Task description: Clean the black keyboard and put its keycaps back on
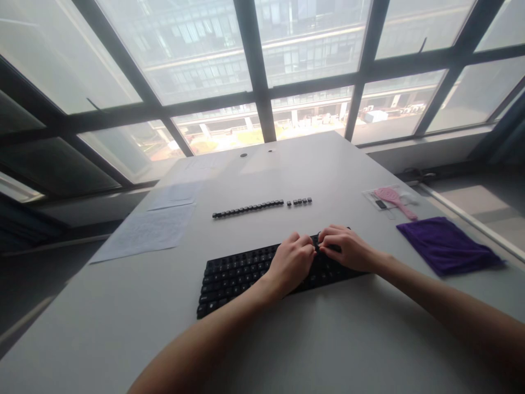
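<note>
Two bare forearms, the left forearm [221,328] and the right forearm [443,301], reach in from the near edge over a pale worktop [254,180]. Their hands meet at a black keyboard [229,279] lying at a slight slant in front of the person. The left hand [292,261] rests over the keyboard's middle, and the right hand [344,246] sits just beside it, over the right-hand part. The fingers of both are curled inward and bunched, tips close together; whether they pinch a key I cannot tell, as the knuckles hide it. Beyond the keyboard runs a long line of black keycaps [248,209], with a shorter group [302,201] to its right. Papers [143,232] lie at left; a purple cloth [447,243] and a pink handled object [396,200] lie at right.
</note>
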`<state>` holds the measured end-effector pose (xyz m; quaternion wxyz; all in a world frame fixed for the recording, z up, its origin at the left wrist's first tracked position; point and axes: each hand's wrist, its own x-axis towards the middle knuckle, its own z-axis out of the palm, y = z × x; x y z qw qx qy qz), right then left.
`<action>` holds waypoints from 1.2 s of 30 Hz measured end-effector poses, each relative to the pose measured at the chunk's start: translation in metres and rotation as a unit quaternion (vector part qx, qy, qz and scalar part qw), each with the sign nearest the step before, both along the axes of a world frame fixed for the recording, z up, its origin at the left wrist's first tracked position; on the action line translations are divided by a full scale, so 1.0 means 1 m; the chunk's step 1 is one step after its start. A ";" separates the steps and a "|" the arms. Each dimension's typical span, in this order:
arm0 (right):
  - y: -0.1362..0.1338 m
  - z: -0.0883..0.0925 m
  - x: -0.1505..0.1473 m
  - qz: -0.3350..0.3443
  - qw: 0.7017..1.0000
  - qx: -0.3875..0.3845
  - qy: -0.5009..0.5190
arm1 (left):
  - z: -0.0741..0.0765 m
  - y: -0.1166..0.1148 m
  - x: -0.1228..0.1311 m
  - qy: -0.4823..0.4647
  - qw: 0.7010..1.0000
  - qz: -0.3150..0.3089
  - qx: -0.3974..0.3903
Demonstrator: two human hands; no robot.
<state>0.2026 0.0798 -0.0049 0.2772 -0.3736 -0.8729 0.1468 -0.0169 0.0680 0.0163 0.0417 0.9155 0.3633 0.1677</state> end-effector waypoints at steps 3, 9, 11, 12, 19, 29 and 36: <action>-0.001 0.000 0.000 -0.003 1.000 0.001 -0.006 | 0.002 -0.004 0.001 0.013 1.000 0.008 -0.006; 0.010 0.010 -0.001 -0.007 0.999 -0.002 0.036 | 0.018 0.017 -0.016 -0.012 0.997 0.035 -0.073; 0.027 0.016 -0.001 -0.040 0.997 0.019 0.060 | 0.027 0.040 -0.023 -0.015 0.995 0.066 -0.068; 0.040 0.018 -0.003 -0.061 0.995 0.032 0.066 | 0.031 0.054 -0.025 -0.019 0.994 0.088 -0.060; 0.137 0.027 -0.031 -0.117 0.990 0.067 -0.040 | 0.028 0.146 -0.017 -0.013 0.980 0.193 -0.039; 0.170 0.009 -0.059 -0.072 0.987 0.051 -0.136 | 0.000 0.172 -0.012 0.010 0.980 0.190 -0.064; 0.163 0.016 -0.063 -0.079 0.989 0.063 -0.111 | 0.010 0.160 -0.013 -0.030 0.977 0.201 -0.072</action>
